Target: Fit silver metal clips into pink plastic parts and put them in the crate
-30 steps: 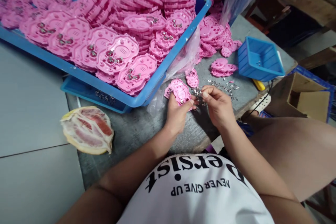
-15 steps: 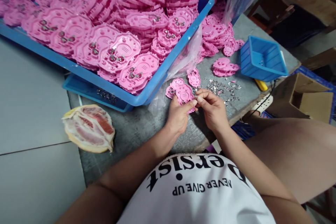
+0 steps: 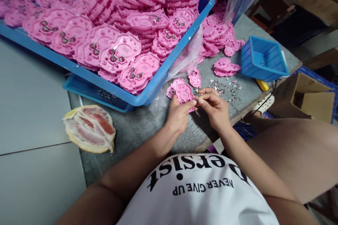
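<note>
My left hand [image 3: 179, 114] is closed on a pink plastic plate [image 3: 184, 92], the thumb lying across its lower end. At that end a bit of metal shows on the plate. My right hand [image 3: 214, 108] meets it at the plate's right edge, thumb and forefinger pinched together; whatever sits between those fingertips is too small to make out. Behind the held plate lies another pink plate [image 3: 171, 89], partly covered. A smaller pink piece [image 3: 195, 78] rests just beyond. Small metal parts [image 3: 226, 89] are scattered on the table beyond my right hand.
A large blue crate [image 3: 148, 99] full of pink plates stands at the left, above a shallow blue tray [image 3: 79, 86]. An opened pomelo [image 3: 89, 129] lies nearer me. At right are a small blue bin [image 3: 264, 72], a yellow-handled object [image 3: 262, 84] and a cardboard box [image 3: 298, 95].
The held plate and both hands have shifted very slightly; my right fingertips stay pinched at the plate's edge. Nothing else has visibly moved.
</note>
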The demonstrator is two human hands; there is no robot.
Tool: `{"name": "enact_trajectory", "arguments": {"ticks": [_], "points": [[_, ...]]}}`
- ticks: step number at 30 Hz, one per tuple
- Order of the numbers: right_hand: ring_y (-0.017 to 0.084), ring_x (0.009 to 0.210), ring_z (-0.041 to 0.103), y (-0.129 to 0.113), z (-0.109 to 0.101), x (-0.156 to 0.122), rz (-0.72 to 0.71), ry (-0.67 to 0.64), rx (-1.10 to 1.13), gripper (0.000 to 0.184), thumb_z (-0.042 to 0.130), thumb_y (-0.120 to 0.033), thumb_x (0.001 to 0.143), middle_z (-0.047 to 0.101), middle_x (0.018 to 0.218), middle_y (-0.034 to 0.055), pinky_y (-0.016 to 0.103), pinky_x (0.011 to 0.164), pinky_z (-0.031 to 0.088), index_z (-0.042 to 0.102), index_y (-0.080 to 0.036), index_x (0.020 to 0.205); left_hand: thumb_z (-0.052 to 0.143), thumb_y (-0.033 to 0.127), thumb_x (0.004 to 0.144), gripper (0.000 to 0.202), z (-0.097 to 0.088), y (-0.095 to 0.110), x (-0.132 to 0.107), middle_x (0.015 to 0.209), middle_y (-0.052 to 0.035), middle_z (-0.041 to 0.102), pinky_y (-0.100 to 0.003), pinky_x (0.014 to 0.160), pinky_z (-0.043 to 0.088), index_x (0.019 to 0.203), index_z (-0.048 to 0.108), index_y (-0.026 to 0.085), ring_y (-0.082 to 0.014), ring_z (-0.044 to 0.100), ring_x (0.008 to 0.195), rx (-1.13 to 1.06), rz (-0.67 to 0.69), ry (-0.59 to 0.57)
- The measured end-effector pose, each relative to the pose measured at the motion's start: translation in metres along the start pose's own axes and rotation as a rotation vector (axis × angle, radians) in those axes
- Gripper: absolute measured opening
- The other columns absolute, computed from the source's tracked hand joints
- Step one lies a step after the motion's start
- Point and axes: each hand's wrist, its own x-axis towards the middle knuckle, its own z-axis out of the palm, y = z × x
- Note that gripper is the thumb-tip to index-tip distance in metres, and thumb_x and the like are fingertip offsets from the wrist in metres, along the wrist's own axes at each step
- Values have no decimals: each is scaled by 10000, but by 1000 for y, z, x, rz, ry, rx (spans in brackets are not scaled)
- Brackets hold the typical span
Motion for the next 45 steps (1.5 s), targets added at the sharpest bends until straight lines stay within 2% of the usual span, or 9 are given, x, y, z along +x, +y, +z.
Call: {"name": "enact_trajectory", "arguments": {"ticks": [10,21,24,29,33,36,39,42,45], "points": [[221,1009,634,-7,1,1,30,45,-74,79,828,-287,749,689,1010,61,397,931,497,767,-241,727,800,145,636,450,-2,-7,0,850,42,661,-262,728,509,1032,592,200,-118,611,756,222,213,65],[119,716,516,-4,21,-2,378,91,514,192,889,-299,621,616,992,23,286,649,464,722,-211,652,824,168,632,478,2,-4,-2,858,30,671,-230,642,514,1042,581,195,-125,628,752,202,167,76],[155,792,561,1,18,-2,324,81,409,187,882,-319,643,629,1014,34,317,709,498,725,-224,683,792,164,650,441,1,-4,-2,853,28,665,-230,625,512,1034,577,195,-123,624,731,246,164,82],[231,1040,609,-2,5,1,34,74,-23,105,826,-318,757,657,1009,54,393,901,509,747,-250,750,763,167,683,418,-8,-10,4,916,5,686,-274,710,562,1061,587,208,-153,659,807,459,309,126],[211,906,599,-10,-2,2,-122,11,-294,101,772,-316,839,673,1032,64,341,698,477,725,-242,787,772,190,717,411,-15,-15,7,979,-18,709,-332,814,592,1086,595,218,-179,680,875,618,455,142],[200,851,581,-12,-3,3,-208,-10,-355,125,736,-313,879,657,1007,61,344,684,468,681,-233,800,774,204,719,416,-16,-15,6,981,-16,709,-340,822,593,1091,590,220,-175,677,864,653,479,153],[214,880,581,-14,-4,4,-246,-48,-337,156,711,-321,903,629,944,49,373,757,492,645,-235,790,764,209,709,429,-11,-12,2,948,-7,695,-300,697,591,1087,562,224,-162,670,796,548,397,91],[232,933,588,-20,-9,6,-169,-83,-295,171,706,-329,905,620,971,54,398,819,502,649,-247,767,687,265,767,370,-3,-5,-3,856,6,671,-236,472,491,1095,518,229,-146,647,636,307,174,-85],[252,1022,596,-27,-17,9,-104,-140,-308,170,710,-328,900,623,1057,64,445,954,482,675,-250,752,579,380,846,304,1,2,-6,813,-1,662,-218,398,400,1097,509,223,-137,627,546,143,7,-207]]}}
